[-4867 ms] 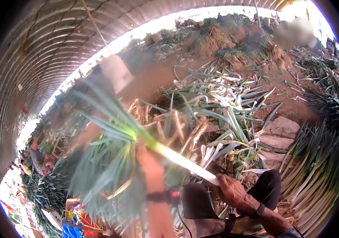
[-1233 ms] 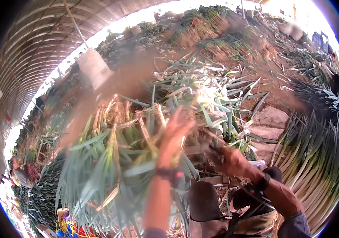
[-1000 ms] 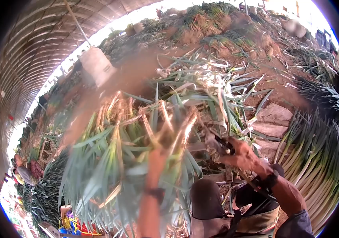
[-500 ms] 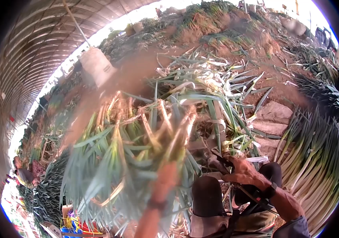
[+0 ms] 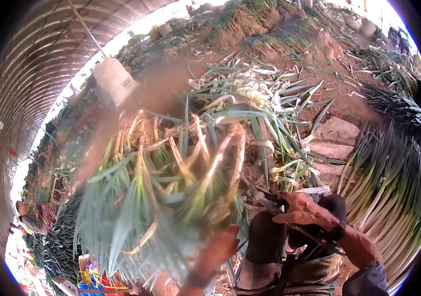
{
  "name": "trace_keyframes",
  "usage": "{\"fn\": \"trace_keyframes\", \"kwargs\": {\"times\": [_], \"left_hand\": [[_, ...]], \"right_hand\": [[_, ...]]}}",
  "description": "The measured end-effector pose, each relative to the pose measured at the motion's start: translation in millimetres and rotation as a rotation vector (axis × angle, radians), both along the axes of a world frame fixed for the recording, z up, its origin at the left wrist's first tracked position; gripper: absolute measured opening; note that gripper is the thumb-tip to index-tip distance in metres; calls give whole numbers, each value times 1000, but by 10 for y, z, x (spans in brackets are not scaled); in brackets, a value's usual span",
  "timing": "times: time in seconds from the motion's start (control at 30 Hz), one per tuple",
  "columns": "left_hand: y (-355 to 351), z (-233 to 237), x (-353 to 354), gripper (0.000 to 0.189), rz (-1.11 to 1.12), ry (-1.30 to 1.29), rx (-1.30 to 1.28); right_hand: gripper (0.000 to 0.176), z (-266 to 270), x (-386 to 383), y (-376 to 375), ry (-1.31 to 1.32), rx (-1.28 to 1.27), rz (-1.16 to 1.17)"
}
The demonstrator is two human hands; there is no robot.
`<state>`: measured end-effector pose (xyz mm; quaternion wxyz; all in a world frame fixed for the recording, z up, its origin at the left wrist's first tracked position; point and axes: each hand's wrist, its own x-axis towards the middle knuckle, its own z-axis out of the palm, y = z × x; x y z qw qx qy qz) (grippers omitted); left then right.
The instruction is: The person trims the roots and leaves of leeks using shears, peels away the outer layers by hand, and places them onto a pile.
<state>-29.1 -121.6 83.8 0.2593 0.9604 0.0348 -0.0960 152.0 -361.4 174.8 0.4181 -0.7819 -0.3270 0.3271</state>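
Note:
My left hand [image 5: 223, 244], slightly blurred, is closed at the leafy lower part of a long green onion [image 5: 236, 165]. That onion's pale, root-bearing end points away from me. More unpeeled green onions [image 5: 139, 177] lie in a heap to the left, roots away and leaves toward me. My right hand [image 5: 303, 209], above my knees, is closed around a slim dark tool [image 5: 269, 197] whose tip points left. I cannot make out what kind of tool it is. A thin cord or hose runs back from it beneath my wrist.
Loose leaves and peelings [image 5: 255, 91] are piled ahead. Cleaned green onions [image 5: 393, 192] lie in rows at my right, beside brown sacking [image 5: 336, 140]. A white sack [image 5: 114, 81] stands around a pole at the back left. Another person [image 5: 30, 219] sits at far left.
My left hand has drawn back toward me and slightly right. One green onion now stands apart from its neighbours at the heap's right side. My right hand stays above my knees with the tool.

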Motion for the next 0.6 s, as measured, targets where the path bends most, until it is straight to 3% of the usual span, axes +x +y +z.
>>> {"fn": "trace_keyframes", "kwargs": {"times": [0.07,0.17,0.2,0.27,0.33,0.47,0.6], "left_hand": [[43,107,-14,46,-19,-4,-213],[32,376,-24,54,288,339,-812],[23,540,11,38,362,367,-818],[135,-84,8,32,362,-105,-223],[165,-105,20,28,386,-322,88],[277,-143,290,39,393,-435,250],[390,-301,404,42,377,-344,242]], "right_hand": [[57,8,16,26,3,-9,28],[56,4,14,47,58,52,59],[55,99,-18,46,91,106,83],[54,303,-71,62,98,155,137],[55,218,-30,126,-6,83,200],[50,207,11,210,-192,-132,242],[57,171,34,313,-292,-296,286]]}}
